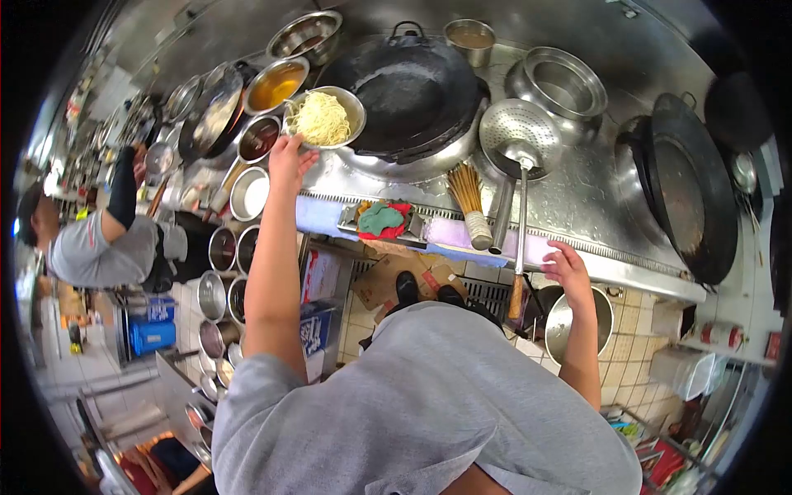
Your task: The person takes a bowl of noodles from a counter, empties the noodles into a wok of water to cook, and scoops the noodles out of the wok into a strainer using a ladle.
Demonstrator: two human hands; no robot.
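Note:
My left hand (290, 162) is closed on the near edge of a metal bowl (358, 115). Pale noodles (320, 119) are heaped in that bowl, close to the left side of a black wok (406, 87). To the right, my right hand (568, 271) hangs with its fingers apart and nothing in them. The wooden handle end of a perforated strainer (518, 130) is a short way left of that hand. The strainer's head rests on a dark pan over the steel counter. A bamboo brush (470, 198) lies beside a metal handle.
Bowls of amber liquid (276, 85) and dark sauce (260, 139) stand at the left. A metal pot (565, 82) and large black woks (691, 186) occupy the right. Folded cloths (382, 220) lie along the counter's front edge. A co-worker (107, 239) stands at far left.

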